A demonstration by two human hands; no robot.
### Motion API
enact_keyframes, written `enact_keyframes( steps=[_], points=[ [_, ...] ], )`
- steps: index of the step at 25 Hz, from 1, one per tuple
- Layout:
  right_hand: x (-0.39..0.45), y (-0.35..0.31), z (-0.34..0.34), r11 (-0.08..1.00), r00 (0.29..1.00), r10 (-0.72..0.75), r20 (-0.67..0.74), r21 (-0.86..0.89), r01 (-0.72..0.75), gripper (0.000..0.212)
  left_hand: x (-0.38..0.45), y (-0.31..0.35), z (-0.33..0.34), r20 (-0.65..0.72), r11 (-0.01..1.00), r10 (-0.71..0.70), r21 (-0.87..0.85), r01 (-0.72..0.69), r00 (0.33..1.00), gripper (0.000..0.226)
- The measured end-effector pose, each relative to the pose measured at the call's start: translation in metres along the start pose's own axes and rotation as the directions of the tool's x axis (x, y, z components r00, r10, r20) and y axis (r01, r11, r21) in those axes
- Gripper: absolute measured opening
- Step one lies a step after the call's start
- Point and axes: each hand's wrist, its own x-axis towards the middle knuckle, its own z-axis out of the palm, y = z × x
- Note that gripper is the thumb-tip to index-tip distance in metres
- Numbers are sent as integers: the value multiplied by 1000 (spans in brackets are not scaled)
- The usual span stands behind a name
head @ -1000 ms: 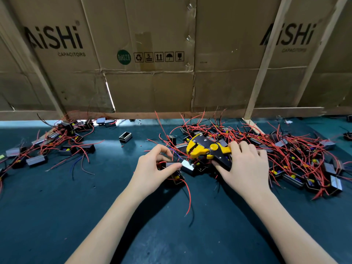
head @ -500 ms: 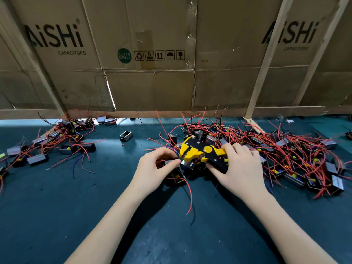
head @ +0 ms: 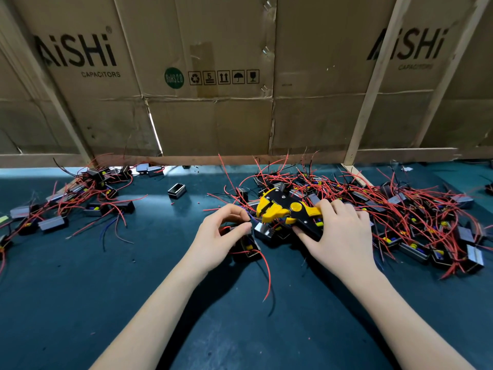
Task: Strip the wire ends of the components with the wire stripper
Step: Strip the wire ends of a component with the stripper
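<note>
Much of what I hold is covered by my own fingers: my left hand (head: 222,232) curls over a small black box-shaped component (head: 246,247), and I cannot make out exactly which of its thin wires sits between thumb and forefinger, only that the grip is pinching something slim there, with a red wire (head: 265,271) trailing out below toward me across the dark teal counter (head: 80,303). My right hand (head: 340,231) wraps the handles of the yellow-and-black plastic wire stripper (head: 286,209), fingers over the top and thumb beneath, so the handle ends are hidden. The stripper's head points left toward my left hand, just beside it; whether a wire end is actually in its mouth is too small to tell. The tool has a round yellow pivot cap and black side plates with small screws. Under its head lies a silver-edged component (head: 264,232). Behind and to the right spreads a tangled heap of components with red wires (head: 416,209), individual pieces hard to separate. A smaller pile of the same parts (head: 88,201) lies at far left, partly cut off by the edge. One open black case (head: 176,190) stands alone between the piles. Brown cardboard cartons (head: 213,116) printed "AiSHi CAPACITORS" wall off the back.
</note>
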Motion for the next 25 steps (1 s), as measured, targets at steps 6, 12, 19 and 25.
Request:
enact_keyframes(
  steps=[6, 12, 19, 25],
  points=[
    [-3, -3, 0, 1000, 995, -8, -103, -13, 7, 57, -3, 4, 7, 35, 992, -23, -121, 27, 999, 6],
    [-4, -9, -2, 997, 986, -60, -156, -47, 53, 57, -2, 1, 10, -10, 983, -105, -155, 102, 994, 6],
    [-2, -11, -5, 987, 973, -141, -184, -98, 124, 61, 0, 1, 12, 3, 926, -263, -281, 253, 965, 24],
    [-1, -6, -6, 986, 978, -156, -140, -89, 144, 46, 1, -1, 9, 32, 926, -275, -261, 274, 961, 24]
  ],
)
